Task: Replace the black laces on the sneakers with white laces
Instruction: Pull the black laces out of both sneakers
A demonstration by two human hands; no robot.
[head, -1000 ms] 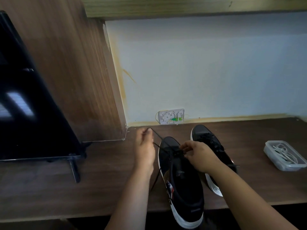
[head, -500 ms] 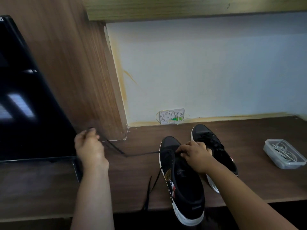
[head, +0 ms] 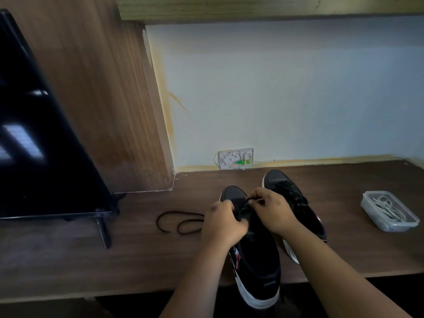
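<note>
Two black sneakers with white soles stand on the dark wooden desk. The near sneaker [head: 257,267] has its heel over the desk's front edge. My left hand [head: 223,222] grips its lace area on the left side. My right hand [head: 269,208] pinches a black lace just above the front eyelets. A loose end of the black lace [head: 179,222] lies curled on the desk left of the shoe. The far sneaker [head: 291,193], still laced in black, sits behind my right hand. White laces [head: 387,208] lie in a clear plastic tub at the right.
A dark television [head: 41,143] on thin legs stands at the left, against a wooden panel [head: 110,99]. A small white wall box [head: 236,158] sits at the base of the pale wall. The clear tub [head: 376,222] rests near the desk's right end.
My left hand let go of the black lace it had pulled out to the left and came back to the near sneaker. The lace end now lies curled on the desk.
</note>
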